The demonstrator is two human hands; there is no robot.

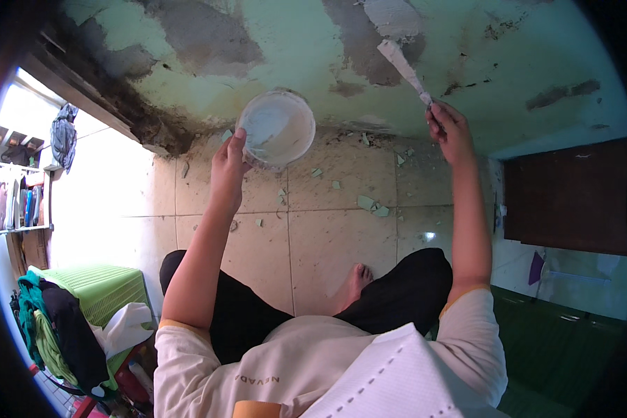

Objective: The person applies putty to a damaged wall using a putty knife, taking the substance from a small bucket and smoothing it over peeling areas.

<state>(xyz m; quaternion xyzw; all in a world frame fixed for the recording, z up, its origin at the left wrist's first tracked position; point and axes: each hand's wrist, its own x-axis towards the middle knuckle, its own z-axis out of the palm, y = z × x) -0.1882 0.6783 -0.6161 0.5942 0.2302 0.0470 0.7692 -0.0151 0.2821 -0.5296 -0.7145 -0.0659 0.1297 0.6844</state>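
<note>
My left hand (229, 166) grips the rim of a round white tub (301, 132), thumb on top, with pale paste smeared inside. In my right hand (451, 129) is a putty knife (402, 64), held by its handle, its blade coated in white paste. The blade points up at the wall, just below a fresh white patch of filler (391, 17); whether it touches the surface I cannot tell. Around that patch the green wall (296, 49) has peeled to bare grey areas.
Green paint flakes (373, 205) and dirt lie on the tiled floor (327, 244) along the wall's foot. A green basket (104, 285) draped with clothes (66, 327) stands at lower left. A dark brown panel (568, 198) is at right. Damaged wood edging (101, 97) runs along the left.
</note>
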